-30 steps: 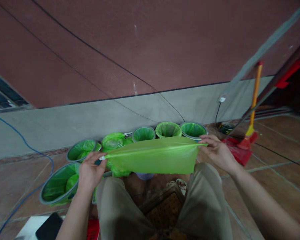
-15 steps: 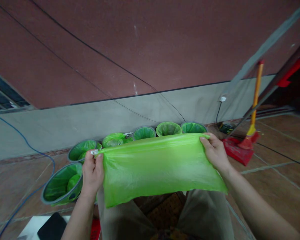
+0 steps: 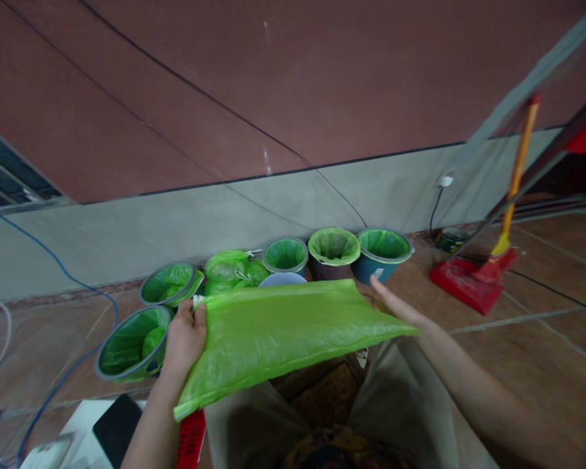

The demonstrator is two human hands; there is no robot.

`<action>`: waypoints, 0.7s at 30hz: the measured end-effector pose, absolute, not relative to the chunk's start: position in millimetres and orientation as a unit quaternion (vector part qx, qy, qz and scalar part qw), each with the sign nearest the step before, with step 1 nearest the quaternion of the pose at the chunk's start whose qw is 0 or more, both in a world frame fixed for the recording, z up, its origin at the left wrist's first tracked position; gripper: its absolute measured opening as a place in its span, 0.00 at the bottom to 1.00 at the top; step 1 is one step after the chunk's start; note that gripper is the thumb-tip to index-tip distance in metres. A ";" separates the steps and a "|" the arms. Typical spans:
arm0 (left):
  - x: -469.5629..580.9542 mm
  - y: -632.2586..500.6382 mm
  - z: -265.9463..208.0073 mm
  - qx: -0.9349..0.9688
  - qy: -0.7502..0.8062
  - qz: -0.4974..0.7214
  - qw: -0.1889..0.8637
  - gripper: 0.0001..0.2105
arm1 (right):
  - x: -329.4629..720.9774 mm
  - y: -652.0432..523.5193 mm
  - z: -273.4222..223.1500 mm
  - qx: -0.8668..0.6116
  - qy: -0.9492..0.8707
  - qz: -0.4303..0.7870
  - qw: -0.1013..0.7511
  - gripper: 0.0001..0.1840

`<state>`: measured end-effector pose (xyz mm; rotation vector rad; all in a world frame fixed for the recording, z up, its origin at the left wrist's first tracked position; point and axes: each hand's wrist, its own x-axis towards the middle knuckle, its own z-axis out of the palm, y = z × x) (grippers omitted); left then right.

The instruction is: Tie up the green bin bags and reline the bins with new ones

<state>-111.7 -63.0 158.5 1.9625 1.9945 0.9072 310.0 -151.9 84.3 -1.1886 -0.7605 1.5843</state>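
A thin green drawstring garbage bag (image 3: 293, 319) is stretched out flat above my lap. My left hand (image 3: 185, 335) is closed on its left end, pinching the upper corner beside a bit of white drawstring. At the right end is my right hand (image 3: 390, 306), open, its thumb stretched out and apart from the film. The other fingers of that hand are mostly hidden at the bag's edge. Just behind the bag stand bins lined with green bags: a blue one (image 3: 378, 266), a brown one (image 3: 333, 266) and a grey-rimmed one (image 3: 285, 255).
Two more lined bins (image 3: 105, 355) stand at the left, near tied green bags (image 3: 227, 267). A red dustpan (image 3: 463, 286) with a yellow-handled brush (image 3: 516, 172) is at the right. A blue cable (image 3: 61, 384) crosses the floor. A black phone (image 3: 117, 430) lies lower left.
My right hand has loosened its pinch on the bag's upper right corner and shifted left, thumb now extended. The bag's right end has slanted; my left hand keeps its grip. The view has shifted slightly.
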 end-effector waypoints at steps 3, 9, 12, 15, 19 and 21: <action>-119.8 -66.1 158.6 0.660 0.688 0.288 0.090 0.03 | 308.3 -164.7 80.9 -0.461 -0.283 0.733 0.413 0.33; -129.5 -65.6 162.7 0.644 0.712 0.272 0.069 0.04 | 277.8 -164.8 57.9 -0.487 -0.366 0.702 0.369 0.35; -132.8 -58.1 165.5 0.643 0.716 0.268 0.050 0.04 | 257.2 -134.9 35.2 -0.524 -0.368 0.654 0.404 0.30; -132.5 -42.8 165.8 0.637 0.726 0.260 0.008 0.06 | 238.8 -85.1 5.4 -0.607 -0.359 0.553 0.444 0.22; -119.4 -13.1 160.3 0.635 0.736 0.229 -0.046 0.12 | 211.8 -15.4 -32.7 -0.705 -0.411 0.446 0.368 0.13; -108.0 3.3 155.2 0.636 0.743 0.199 -0.068 0.15 | 199.9 8.0 -47.1 -0.731 -0.441 0.408 0.324 0.18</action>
